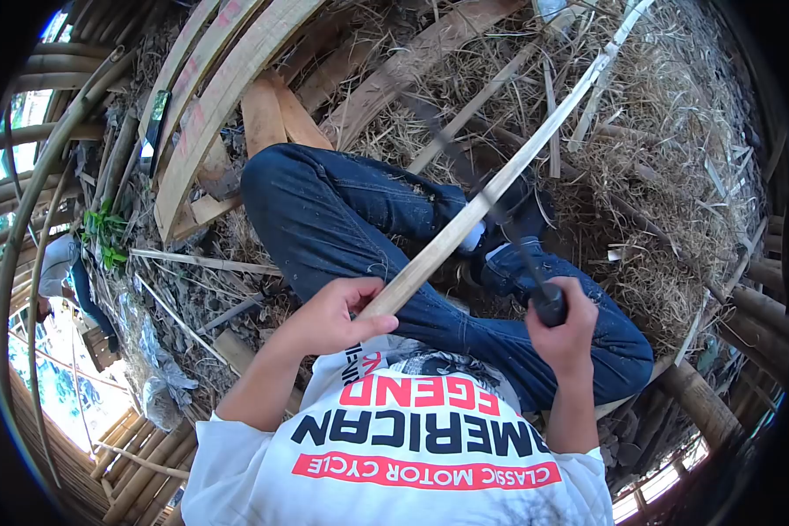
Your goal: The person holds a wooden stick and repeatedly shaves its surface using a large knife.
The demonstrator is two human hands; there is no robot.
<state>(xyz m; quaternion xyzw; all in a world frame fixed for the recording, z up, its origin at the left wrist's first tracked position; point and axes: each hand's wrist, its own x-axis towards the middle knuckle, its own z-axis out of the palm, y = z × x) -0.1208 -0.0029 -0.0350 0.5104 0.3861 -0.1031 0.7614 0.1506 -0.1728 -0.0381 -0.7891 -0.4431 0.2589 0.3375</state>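
Observation:
My left hand (329,317) pinches the near end of a long pale bamboo strip (500,186) between thumb and fingers. The strip slants up and away to the right over my crossed legs (359,210), its far end over the shavings. Wrapped round the black handle (550,304) of a long knife is my right hand (565,329), above my knee. The knife's dark blade (519,241) is smeared by motion and points up and left, crossing the strip in this view.
Dry shavings (675,184) cover the ground ahead. Curved wooden boards (228,96) lean at the upper left, with a phone-like dark slab (155,118) on them. Bamboo poles (701,408) stand at the right. Another person (57,267) is at the far left, beyond a green plant (105,235).

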